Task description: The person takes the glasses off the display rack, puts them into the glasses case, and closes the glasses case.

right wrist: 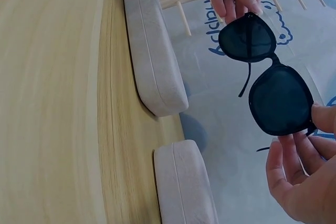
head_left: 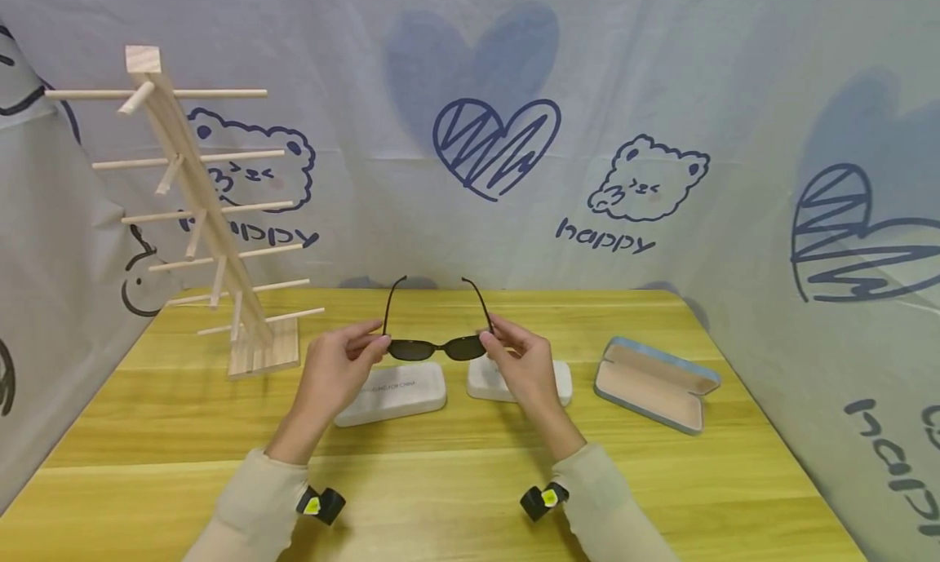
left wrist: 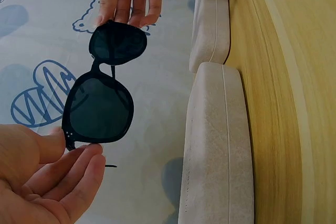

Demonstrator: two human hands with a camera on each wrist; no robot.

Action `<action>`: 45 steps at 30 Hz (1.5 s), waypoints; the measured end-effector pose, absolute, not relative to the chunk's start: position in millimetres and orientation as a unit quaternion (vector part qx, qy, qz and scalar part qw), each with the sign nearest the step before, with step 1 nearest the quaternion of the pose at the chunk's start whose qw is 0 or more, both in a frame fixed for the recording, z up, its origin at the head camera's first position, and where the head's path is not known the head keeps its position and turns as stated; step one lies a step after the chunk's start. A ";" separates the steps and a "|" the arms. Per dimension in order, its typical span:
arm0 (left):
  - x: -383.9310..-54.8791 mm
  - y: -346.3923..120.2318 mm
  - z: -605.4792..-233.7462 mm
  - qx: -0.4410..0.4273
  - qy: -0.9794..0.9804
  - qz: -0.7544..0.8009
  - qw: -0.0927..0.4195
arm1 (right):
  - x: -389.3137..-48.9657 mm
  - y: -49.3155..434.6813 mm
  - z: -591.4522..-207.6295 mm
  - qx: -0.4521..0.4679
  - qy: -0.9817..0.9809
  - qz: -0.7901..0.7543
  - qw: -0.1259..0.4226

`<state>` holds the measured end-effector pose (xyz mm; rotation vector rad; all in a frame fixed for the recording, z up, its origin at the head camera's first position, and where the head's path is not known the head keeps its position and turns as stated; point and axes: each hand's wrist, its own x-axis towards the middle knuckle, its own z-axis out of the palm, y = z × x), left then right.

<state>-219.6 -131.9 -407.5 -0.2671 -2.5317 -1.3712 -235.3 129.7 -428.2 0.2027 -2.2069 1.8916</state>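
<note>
Black sunglasses with dark lenses are held up over the table, their temples unfolded and pointing away from me. My left hand pinches the left hinge corner between thumb and fingers. At the opposite corner my right hand pinches the frame the same way. Both lenses show large in the left wrist view, and the right wrist view has the bridge between them. Below the hands lie two closed pale glasses cases, a left one with printed lettering and a right one partly hidden by my right hand.
An opened blue-grey glasses case with a beige lining lies on the right of the wooden table. At the back left stands a wooden display rack with several pegs sticking out. A printed cloth hangs behind and at the sides.
</note>
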 end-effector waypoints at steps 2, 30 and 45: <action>-219.9 -131.9 -407.4 -0.092 -0.870 -0.469 0.125 | -235.5 129.6 -427.7 0.071 -0.752 0.645 0.115; -226.5 -134.1 -405.9 -0.074 -0.864 -0.488 0.099 | -235.1 122.9 -426.2 0.085 -0.774 0.620 0.096; -226.5 -134.2 -405.1 -0.070 -0.865 -0.488 0.092 | -232.8 122.3 -427.3 0.090 -0.786 0.607 0.077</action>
